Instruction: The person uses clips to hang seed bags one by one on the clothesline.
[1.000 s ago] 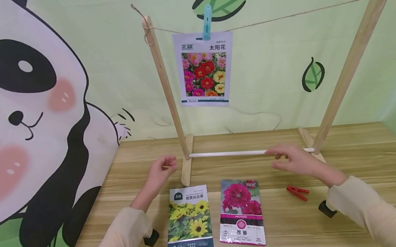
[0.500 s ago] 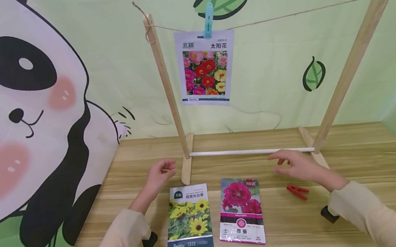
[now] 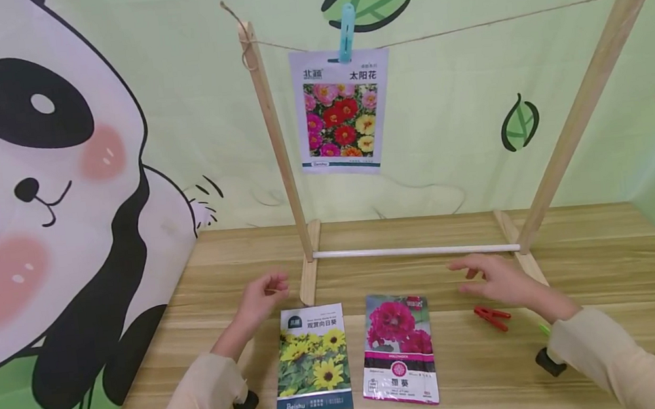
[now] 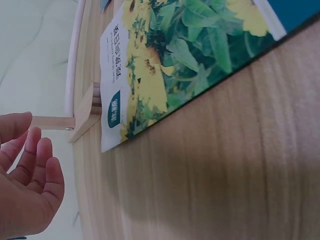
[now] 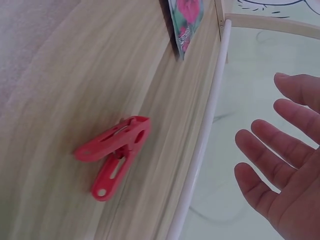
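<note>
My left hand hovers above the table with loosely curled fingers and nothing in them. Nearest to it lies a seed packet with yellow sunflowers, which fills much of the left wrist view. Beside that packet is a pink hollyhock seed packet. My right hand is held in the air, fingers relaxed, and grips nothing. Below it a red clothespin rests on the wood. On the twine hangs a third seed packet with mixed flowers, pinched by a light blue clothespin.
A wooden frame stands behind the packets: left post, right post, joined low down by a white rod. Close to my right sleeve shows a bit of something green, mostly hidden. A printed panda cloth backs the table.
Both hands have drawn back a little from the frame toward me. More of the green thing by my right sleeve has come into sight. The packets and red clothespin stay put.
</note>
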A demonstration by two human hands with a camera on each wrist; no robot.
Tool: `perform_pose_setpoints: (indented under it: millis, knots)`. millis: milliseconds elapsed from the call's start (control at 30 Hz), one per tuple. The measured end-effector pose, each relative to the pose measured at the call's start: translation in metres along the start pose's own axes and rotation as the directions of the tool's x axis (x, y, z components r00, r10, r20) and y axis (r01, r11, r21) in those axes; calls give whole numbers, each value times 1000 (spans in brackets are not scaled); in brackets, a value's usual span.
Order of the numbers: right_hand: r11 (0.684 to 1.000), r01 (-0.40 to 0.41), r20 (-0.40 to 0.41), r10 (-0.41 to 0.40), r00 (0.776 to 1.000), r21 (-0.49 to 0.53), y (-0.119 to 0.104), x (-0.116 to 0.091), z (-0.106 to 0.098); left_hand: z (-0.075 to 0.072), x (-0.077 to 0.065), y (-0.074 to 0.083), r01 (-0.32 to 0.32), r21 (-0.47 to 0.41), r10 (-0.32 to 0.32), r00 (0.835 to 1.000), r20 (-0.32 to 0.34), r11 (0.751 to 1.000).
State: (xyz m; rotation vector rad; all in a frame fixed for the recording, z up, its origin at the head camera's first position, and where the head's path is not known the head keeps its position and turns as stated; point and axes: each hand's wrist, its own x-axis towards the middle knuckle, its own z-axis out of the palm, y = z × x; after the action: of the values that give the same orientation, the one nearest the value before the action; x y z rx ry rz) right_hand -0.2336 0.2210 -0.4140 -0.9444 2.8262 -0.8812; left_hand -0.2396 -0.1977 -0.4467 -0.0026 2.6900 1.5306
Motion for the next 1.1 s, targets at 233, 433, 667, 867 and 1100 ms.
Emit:
perform_pose_setpoints:
  millis: [233, 433, 667, 867, 1100]
  knots:
    - [1000, -9, 5, 9, 1000, -15, 8, -3, 4, 1, -3, -7, 39, 25, -39, 999, -3, 999]
    - [1000, -22, 22, 22, 1000, 14, 13, -6, 6, 2, -5, -12, 33, 35, -33, 999, -18, 999]
    - [1000, 0, 8, 0, 1000, 21, 19, -10, 9, 4, -7, -17, 4, 35, -3, 1000, -17, 999]
    - [1000, 0, 8, 0, 1000, 12, 20, -13, 10, 5, -9, -22, 37, 39, -37, 999, -8, 999]
    - [999, -34, 30, 34, 999, 17, 18, -18, 9, 5, -12, -25, 48, 53, -47, 999, -14, 997]
